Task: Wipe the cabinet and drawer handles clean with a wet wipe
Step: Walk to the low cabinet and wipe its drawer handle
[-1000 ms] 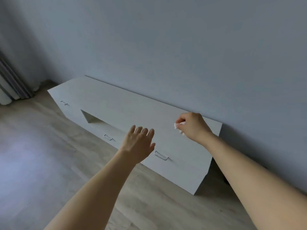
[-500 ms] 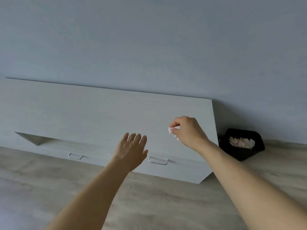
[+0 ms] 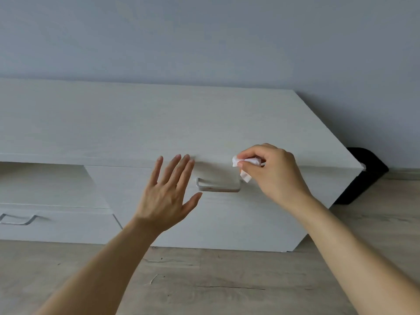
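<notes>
A long, low white cabinet [image 3: 141,123] stands against the wall. On its right drawer front is a silver metal handle [image 3: 218,185]. My right hand [image 3: 276,172] pinches a crumpled white wet wipe [image 3: 246,165] just above the handle's right end; whether the wipe touches the handle is unclear. My left hand [image 3: 167,194] is flat with fingers spread, held in front of the drawer just left of the handle, holding nothing. A second silver handle [image 3: 18,219] sits on the lower drawer at the far left.
An open shelf recess [image 3: 43,180] lies left of the right drawer. A black bin [image 3: 363,178] stands on the floor behind the cabinet's right end, against the grey wall. Light wooden floor [image 3: 216,280] runs in front of the cabinet.
The view has come much closer to the cabinet's right drawer. My right hand with the wipe has dropped from over the cabinet top to just above the handle. My left hand now sits beside the handle.
</notes>
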